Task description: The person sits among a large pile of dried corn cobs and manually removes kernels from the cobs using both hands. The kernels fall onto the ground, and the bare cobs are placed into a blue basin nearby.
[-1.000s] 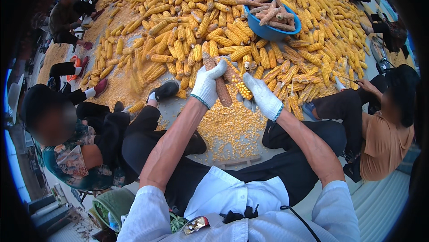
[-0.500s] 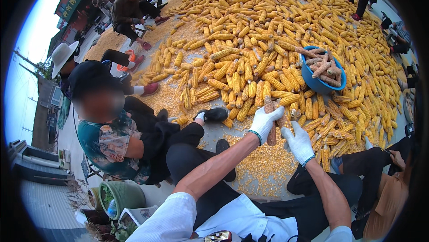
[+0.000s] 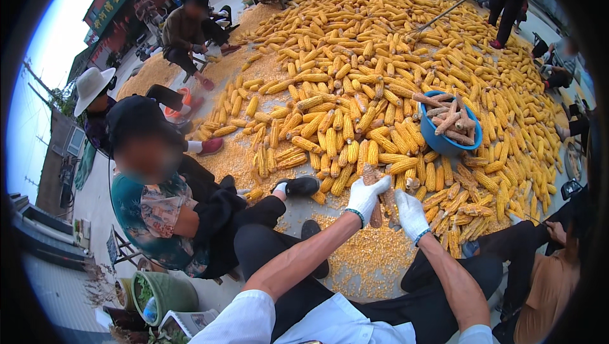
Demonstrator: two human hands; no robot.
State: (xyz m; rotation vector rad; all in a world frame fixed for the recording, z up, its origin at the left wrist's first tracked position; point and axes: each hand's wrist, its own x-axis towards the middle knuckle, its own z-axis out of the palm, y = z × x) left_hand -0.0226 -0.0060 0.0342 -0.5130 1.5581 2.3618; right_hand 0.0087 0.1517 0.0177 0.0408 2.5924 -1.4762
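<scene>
My left hand [image 3: 366, 197], in a white knitted glove, is closed round a bare reddish-brown corn cob [image 3: 376, 216] that pokes out above and below the fingers. Close to its right, my right hand [image 3: 412, 216], gloved the same way, is closed on a mostly stripped ear of corn [image 3: 388, 203]. That ear lies against the cob between both hands, partly hidden by the gloves. Loose yellow kernels [image 3: 368, 252] cover the ground below, between my knees. Just beyond my hands begins a wide heap of yellow corn ears [image 3: 355, 115].
A blue basin [image 3: 438, 139] of bare cobs rests on the heap. A person in a patterned shirt [image 3: 168, 207] sits close at left, another in orange-brown [image 3: 549, 287] at right. Across the heap someone holds a long-handled rake [image 3: 444, 14]. A green planter [image 3: 166, 293] stands at lower left.
Both hands have drawn slightly down and left, and the right hand has turned more upright. The view has tilted up, showing more people behind the heap.
</scene>
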